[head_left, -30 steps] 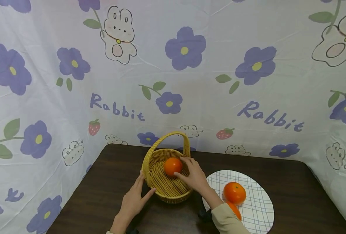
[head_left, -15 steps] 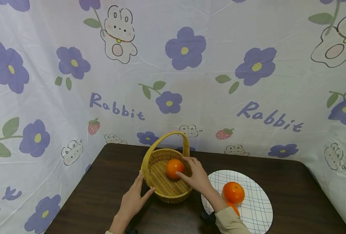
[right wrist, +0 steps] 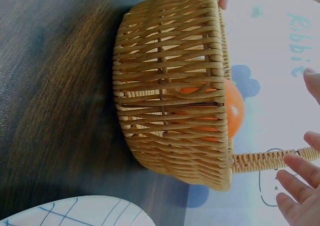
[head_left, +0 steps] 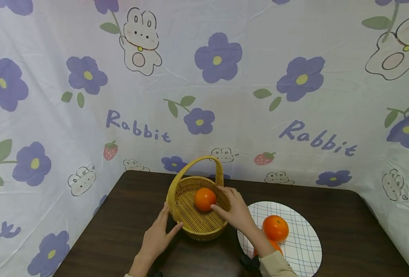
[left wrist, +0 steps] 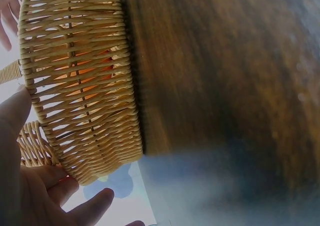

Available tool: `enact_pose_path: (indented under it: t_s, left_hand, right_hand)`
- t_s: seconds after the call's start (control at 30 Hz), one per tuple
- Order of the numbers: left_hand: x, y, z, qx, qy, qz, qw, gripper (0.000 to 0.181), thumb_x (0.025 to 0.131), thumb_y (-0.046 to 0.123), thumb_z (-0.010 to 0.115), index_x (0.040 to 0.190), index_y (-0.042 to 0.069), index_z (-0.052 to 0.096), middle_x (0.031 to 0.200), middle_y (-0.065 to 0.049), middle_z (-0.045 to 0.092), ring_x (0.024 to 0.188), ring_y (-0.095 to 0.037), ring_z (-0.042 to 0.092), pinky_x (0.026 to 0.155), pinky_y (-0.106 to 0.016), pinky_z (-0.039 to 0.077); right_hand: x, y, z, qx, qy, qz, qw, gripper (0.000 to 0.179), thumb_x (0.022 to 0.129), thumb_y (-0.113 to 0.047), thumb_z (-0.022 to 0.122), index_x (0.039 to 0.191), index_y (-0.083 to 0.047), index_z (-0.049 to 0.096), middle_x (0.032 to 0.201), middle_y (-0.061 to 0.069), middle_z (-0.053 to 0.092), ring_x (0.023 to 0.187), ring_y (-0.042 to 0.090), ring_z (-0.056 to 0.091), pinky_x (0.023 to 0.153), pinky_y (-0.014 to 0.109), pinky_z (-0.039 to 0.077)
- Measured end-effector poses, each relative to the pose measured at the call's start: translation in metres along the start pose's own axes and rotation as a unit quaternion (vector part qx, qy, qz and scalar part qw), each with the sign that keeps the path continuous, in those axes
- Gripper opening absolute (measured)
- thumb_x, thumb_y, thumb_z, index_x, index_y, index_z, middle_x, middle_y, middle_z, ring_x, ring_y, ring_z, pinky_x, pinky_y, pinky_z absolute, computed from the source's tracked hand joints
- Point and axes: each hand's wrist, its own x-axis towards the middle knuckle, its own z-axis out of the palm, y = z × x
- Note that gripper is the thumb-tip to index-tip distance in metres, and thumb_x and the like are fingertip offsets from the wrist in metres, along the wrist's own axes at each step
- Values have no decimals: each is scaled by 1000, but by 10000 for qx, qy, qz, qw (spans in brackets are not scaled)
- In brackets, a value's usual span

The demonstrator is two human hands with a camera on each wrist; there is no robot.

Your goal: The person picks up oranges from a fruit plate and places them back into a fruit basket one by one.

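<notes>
A yellow wicker basket [head_left: 197,219] with an arched handle stands on the dark wooden table [head_left: 121,231]. One orange [head_left: 205,199] lies inside it. My left hand [head_left: 165,226] rests against the basket's left wall with straight fingers. My right hand [head_left: 235,209] hovers over the right rim with relaxed fingers, fingertips just beside the orange. The right wrist view shows the basket [right wrist: 170,96], the orange [right wrist: 234,109] above its rim, and my spread fingers [right wrist: 300,186] holding nothing. In the left wrist view my left hand [left wrist: 30,186] lies at the basket's wall [left wrist: 85,86].
A white checked oval plate [head_left: 301,246] lies right of the basket with one whole orange [head_left: 275,228] and a second orange [head_left: 273,244] partly hidden by my right forearm. A flowered cloth backdrop [head_left: 225,96] closes off the table's back and sides.
My right hand has drawn back slightly to the right, off the orange in the basket. The left hand and the basket have stayed put.
</notes>
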Motion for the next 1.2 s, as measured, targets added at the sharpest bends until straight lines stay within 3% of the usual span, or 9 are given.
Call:
enact_pose_path:
  t_s: [0.5, 0.8, 1.2]
  left_hand:
    - [0, 1, -1, 47, -93, -106, 9999, 84, 85, 65, 48, 150, 29, 10, 154, 0, 19, 121, -33, 49, 65, -47, 48]
    - [0, 1, -4, -2, -161, -99, 9998, 83, 86, 64, 48, 150, 28, 10, 155, 0, 18, 118, -34, 51, 57, -39, 46]
    - [-1, 0, -2, 36, -96, -100, 9999, 84, 85, 65, 47, 150, 28, 10, 154, -1, 19, 120, -34, 50, 65, -46, 48]
  right_hand:
    - [-13, -1, -14, 191, 38, 122, 9997, 60, 80, -45, 69, 133, -22, 50, 132, 7, 48, 122, 29, 45, 95, 52, 40]
    - [-20, 2, -20, 198, 167, 192, 9995, 61, 80, -40, 71, 133, -19, 50, 132, 7, 48, 122, 30, 45, 93, 53, 41]
    - [-30, 9, -30, 365, 379, 253, 9983, 59, 80, -44, 70, 131, -22, 51, 131, 6, 49, 121, 30, 46, 93, 54, 40]
